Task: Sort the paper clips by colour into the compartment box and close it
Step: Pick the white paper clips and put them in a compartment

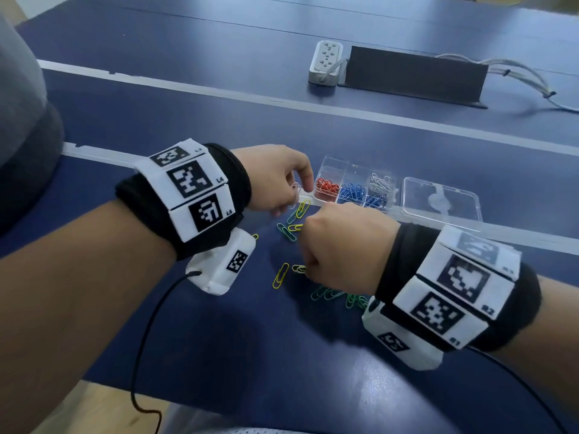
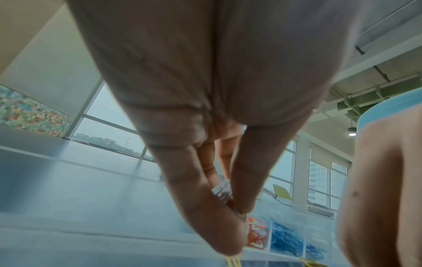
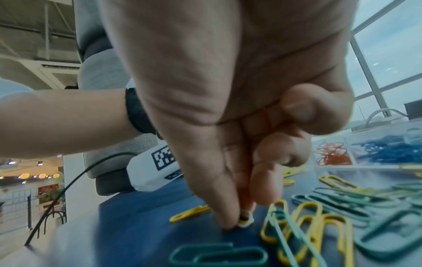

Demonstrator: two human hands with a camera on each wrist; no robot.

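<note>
The clear compartment box (image 1: 329,164) lies open, with its lid (image 1: 441,203) flat to the right. Its cells hold red clips (image 1: 327,186), blue clips (image 1: 352,192) and white clips (image 1: 380,181). My left hand (image 1: 297,195) hovers just left of the box and pinches a few white clips (image 2: 222,191) between thumb and fingers. My right hand (image 1: 310,267) reaches down to the table, its thumb and fingertips pinching a paper clip (image 3: 245,219) against the surface. Loose yellow clips (image 1: 280,275) and green clips (image 1: 326,292) lie scattered around both hands.
A white power strip (image 1: 326,62), a dark box (image 1: 413,73) and cables (image 1: 517,76) sit at the far side of the blue table (image 1: 219,308). A black cable (image 1: 147,333) runs from my left wrist over the table's near edge.
</note>
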